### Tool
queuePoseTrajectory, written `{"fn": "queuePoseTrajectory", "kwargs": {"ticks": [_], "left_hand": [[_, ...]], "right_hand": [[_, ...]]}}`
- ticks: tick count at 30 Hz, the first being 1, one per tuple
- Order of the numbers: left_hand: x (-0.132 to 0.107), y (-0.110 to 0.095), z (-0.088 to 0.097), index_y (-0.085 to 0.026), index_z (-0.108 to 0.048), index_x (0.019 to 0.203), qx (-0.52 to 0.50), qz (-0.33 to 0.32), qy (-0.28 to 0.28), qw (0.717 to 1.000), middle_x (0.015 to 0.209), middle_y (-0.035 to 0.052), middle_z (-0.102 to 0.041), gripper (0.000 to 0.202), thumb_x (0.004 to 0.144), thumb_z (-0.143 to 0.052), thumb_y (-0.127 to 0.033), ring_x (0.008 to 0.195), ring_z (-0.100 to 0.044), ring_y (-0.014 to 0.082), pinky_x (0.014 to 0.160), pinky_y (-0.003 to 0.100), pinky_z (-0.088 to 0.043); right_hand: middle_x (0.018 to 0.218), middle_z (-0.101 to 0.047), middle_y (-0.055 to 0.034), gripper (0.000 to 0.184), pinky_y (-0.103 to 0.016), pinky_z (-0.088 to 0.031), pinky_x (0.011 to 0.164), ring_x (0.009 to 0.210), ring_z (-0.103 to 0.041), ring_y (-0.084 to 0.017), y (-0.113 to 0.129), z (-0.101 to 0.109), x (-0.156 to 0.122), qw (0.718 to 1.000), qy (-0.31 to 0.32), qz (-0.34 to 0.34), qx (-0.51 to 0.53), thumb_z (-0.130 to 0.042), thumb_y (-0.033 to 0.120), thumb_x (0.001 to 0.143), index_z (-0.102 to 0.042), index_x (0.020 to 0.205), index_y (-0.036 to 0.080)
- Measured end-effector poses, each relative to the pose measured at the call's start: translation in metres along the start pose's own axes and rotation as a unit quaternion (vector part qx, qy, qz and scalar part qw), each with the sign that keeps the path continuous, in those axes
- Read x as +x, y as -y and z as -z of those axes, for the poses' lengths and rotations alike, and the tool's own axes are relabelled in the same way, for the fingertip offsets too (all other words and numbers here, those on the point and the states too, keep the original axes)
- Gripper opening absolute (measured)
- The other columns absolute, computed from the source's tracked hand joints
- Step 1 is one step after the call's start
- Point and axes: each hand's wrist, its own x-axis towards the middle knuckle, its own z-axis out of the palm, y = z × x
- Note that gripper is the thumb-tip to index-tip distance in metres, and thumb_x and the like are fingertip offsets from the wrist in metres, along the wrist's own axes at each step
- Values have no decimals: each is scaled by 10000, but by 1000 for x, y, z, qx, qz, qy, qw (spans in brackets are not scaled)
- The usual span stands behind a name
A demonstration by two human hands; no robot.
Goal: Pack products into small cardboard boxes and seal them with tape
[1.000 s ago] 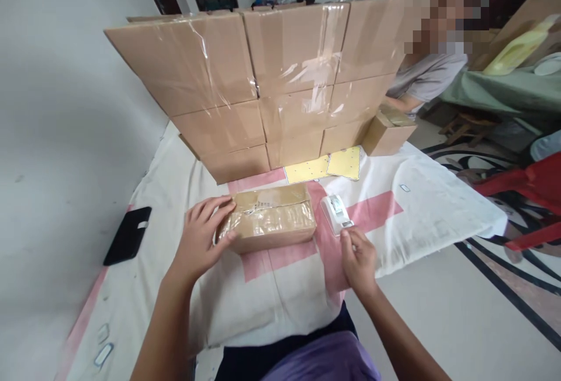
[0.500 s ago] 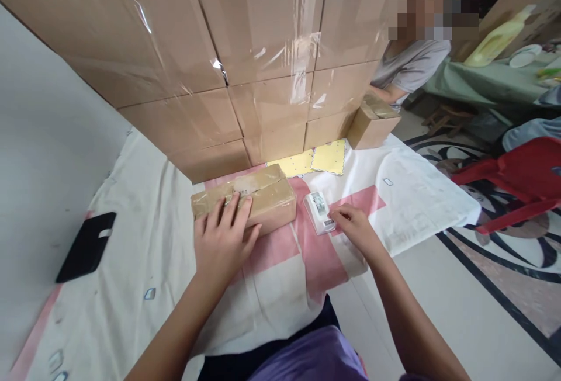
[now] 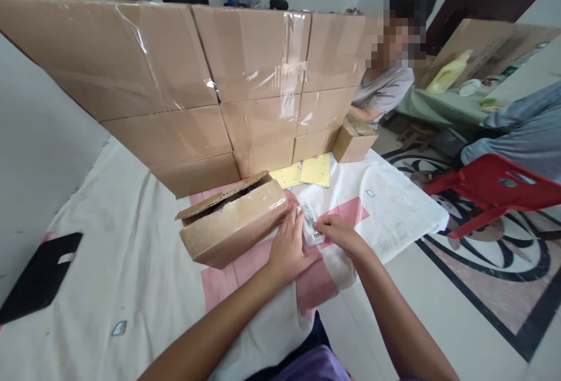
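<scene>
My left hand (image 3: 290, 248) lies against the left side of a small white packet (image 3: 310, 226) with a printed picture on top, its fingers stretched out. At the packet's near right edge, the fingers of my right hand (image 3: 339, 232) are pinched together on it. The packet rests on the cloth. Just left of my left hand stands a long cardboard box (image 3: 236, 220), tilted, with a top flap raised and a dark gap along it. What is inside that box cannot be made out.
A wall of taped cartons (image 3: 258, 77) rises behind the table. Yellow cards (image 3: 315, 170) and a smaller carton (image 3: 354, 140) lie before it. A black flat object (image 3: 39, 276) is at left. Beyond the right edge are a red chair (image 3: 495, 188) and another person (image 3: 385, 89).
My left hand has left the top of the long box and moved right to the white packet. The box's top now gapes and it tilts. My right hand stays at the packet.
</scene>
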Motion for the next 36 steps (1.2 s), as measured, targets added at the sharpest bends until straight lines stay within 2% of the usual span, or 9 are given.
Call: {"fn": "queuePoseTrajectory", "kwargs": {"ticks": [2, 4, 8, 13, 19, 24, 28, 31, 36], "left_hand": [[17, 2, -11, -163, -163, 1589, -3, 24, 16, 1000, 1653, 226, -227, 1186, 695, -833, -563, 1519, -263, 392, 1163, 526, -378], [26, 2, -17, -200, -180, 1589, 5, 44, 1, 999, 1633, 210, -275, 1182, 676, -851, -537, 1492, -310, 397, 1143, 538, -388], [26, -2, -21, -222, -244, 1570, 17, 55, -19, 998, 1526, 178, -425, 1138, 649, -862, -476, 1392, -435, 374, 1081, 516, -434], [25, -6, -21, -200, -280, 1563, 34, 77, -11, 996, 1515, 179, -442, 1114, 659, -844, -523, 1360, -459, 373, 1065, 528, -440], [26, -8, -19, -178, -292, 1562, 51, 78, -18, 996, 1530, 187, -428, 1107, 676, -826, -571, 1359, -458, 364, 1071, 497, -440], [26, -9, -15, -246, -372, 1523, 41, 80, -7, 996, 1534, 161, -423, 965, 718, -779, -589, 1372, -445, 354, 1055, 498, -444], [25, -8, -13, -259, -429, 1478, 35, 71, -18, 997, 1515, 151, -435, 844, 771, -711, -621, 1369, -444, 340, 1052, 476, -438], [25, -8, -12, -251, -420, 1478, 36, 68, -16, 997, 1519, 150, -431, 838, 783, -688, -635, 1370, -437, 342, 1040, 474, -436], [25, -8, -9, -195, -403, 1481, 36, 56, -9, 998, 1507, 181, -429, 842, 802, -663, -620, 1354, -435, 365, 1036, 467, -417]], "right_hand": [[553, -392, 36, 454, -258, -252, 522, 543, -352, -114, -2, 0, 0, 1000, -4, 0, -9, -629, 599, 700, -436, 572, 209], [554, -400, 34, 453, -257, -259, 519, 543, -365, -117, -3, 0, -1, 1000, -8, 4, -24, -597, 613, 715, -442, 581, 209], [541, -357, 45, 442, -260, -239, 518, 538, -339, -111, -6, 1, -3, 997, -24, 25, -63, -547, 573, 760, -377, 558, 219], [597, -425, 28, 367, -265, -264, 557, 603, -411, -134, 2, 1, -10, 991, -65, 48, -111, -532, 454, 825, -386, 591, 212], [609, -419, 18, 391, -278, -283, 564, 613, -410, -147, 13, 8, -29, 986, -72, 46, -145, -504, 460, 871, -378, 592, 216], [604, -371, 31, 402, -279, -238, 548, 591, -375, -140, -5, 2, -41, 988, -47, 11, -150, -485, 504, 863, -356, 610, 219], [616, -417, 22, 383, -282, -259, 565, 605, -405, -152, -21, -5, -44, 992, -58, 1, -111, -456, 523, 862, -466, 653, 202], [654, -476, 4, 399, -292, -308, 598, 644, -456, -173, -28, -9, -43, 993, -71, 22, -91, -475, 543, 873, -517, 684, 194], [703, -485, 3, 369, -309, -345, 645, 684, -480, -186, -40, -16, -45, 985, -105, 103, -88, -487, 493, 964, -483, 723, 213]]}}
